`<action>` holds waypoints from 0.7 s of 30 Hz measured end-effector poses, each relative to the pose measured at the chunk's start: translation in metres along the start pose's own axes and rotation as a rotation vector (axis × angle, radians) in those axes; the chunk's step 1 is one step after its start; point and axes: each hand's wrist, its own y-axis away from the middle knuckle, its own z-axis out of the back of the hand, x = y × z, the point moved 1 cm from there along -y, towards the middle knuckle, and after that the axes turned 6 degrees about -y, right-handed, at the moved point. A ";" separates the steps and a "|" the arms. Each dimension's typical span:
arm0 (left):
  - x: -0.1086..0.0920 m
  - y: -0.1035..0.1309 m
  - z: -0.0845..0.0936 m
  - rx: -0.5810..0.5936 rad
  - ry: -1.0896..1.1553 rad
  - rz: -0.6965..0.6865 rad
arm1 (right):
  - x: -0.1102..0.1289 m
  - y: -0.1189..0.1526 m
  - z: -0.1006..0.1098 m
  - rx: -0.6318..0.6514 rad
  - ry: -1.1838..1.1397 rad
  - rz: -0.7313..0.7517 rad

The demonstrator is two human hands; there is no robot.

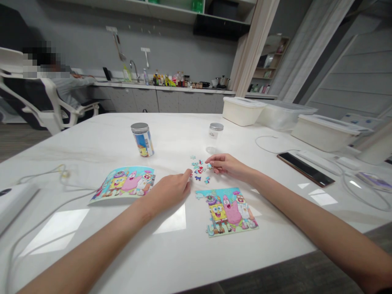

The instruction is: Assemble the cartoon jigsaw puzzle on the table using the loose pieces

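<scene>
Loose puzzle pieces lie in a small cluster on the white table. On the left side of the cluster, my left hand is closed, with a small reddish puzzle piece at its fingertips. From the right reaches my right hand, its fingers pinched on a pale blue puzzle piece. A partly assembled cartoon puzzle lies flat between my forearms, its left edge uneven. Left of my left hand is a curled picture sheet with the same cartoon figures.
Behind the pieces stand a cartoon-labelled jar and a clear jar, both with metal lids. Lidded bins, a dark phone and cables are at the right. More cables and a white device lie left. A person sits far left.
</scene>
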 end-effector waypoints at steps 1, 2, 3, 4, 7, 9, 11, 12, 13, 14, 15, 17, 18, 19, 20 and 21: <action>0.000 0.000 0.000 -0.001 -0.004 0.000 | 0.000 0.000 -0.001 0.005 -0.011 0.003; 0.000 0.000 0.000 -0.003 -0.007 0.000 | 0.000 0.000 -0.001 0.007 -0.017 0.006; 0.000 0.000 0.000 -0.005 -0.009 0.002 | 0.001 0.000 -0.002 0.005 -0.018 0.008; 0.000 0.000 0.001 -0.005 -0.010 0.003 | 0.001 0.001 -0.003 -0.001 -0.009 0.007; 0.000 0.000 0.001 -0.003 -0.007 0.002 | 0.002 0.002 -0.003 -0.023 0.035 -0.004; 0.000 0.000 0.001 -0.004 -0.001 -0.003 | 0.002 0.003 -0.003 -0.030 0.044 -0.005; 0.000 0.000 0.001 -0.006 0.009 -0.008 | 0.002 0.003 -0.002 -0.030 0.040 0.000; 0.001 0.000 0.000 -0.009 0.015 -0.009 | 0.001 0.003 -0.002 -0.030 0.038 0.000; 0.001 0.000 0.000 -0.012 0.019 -0.011 | 0.001 0.002 -0.001 -0.030 0.035 -0.002; 0.001 0.000 -0.001 -0.015 0.022 -0.014 | 0.001 0.002 -0.001 -0.030 0.032 -0.006; 0.001 0.000 -0.001 -0.018 0.022 -0.014 | 0.000 0.002 -0.001 -0.029 0.033 -0.008; 0.002 0.000 -0.002 -0.020 0.016 -0.016 | 0.000 0.001 0.000 -0.027 0.049 0.002; 0.002 0.000 -0.002 -0.019 0.011 -0.016 | 0.000 0.001 0.000 -0.026 0.063 0.014; 0.001 0.000 -0.002 -0.017 0.007 -0.019 | 0.001 0.001 0.000 -0.026 0.078 0.026; 0.001 0.000 -0.002 -0.015 0.003 -0.021 | 0.001 0.002 0.000 -0.025 0.086 0.031; 0.001 0.000 -0.001 -0.013 0.002 -0.025 | 0.001 0.002 0.000 -0.023 0.086 0.029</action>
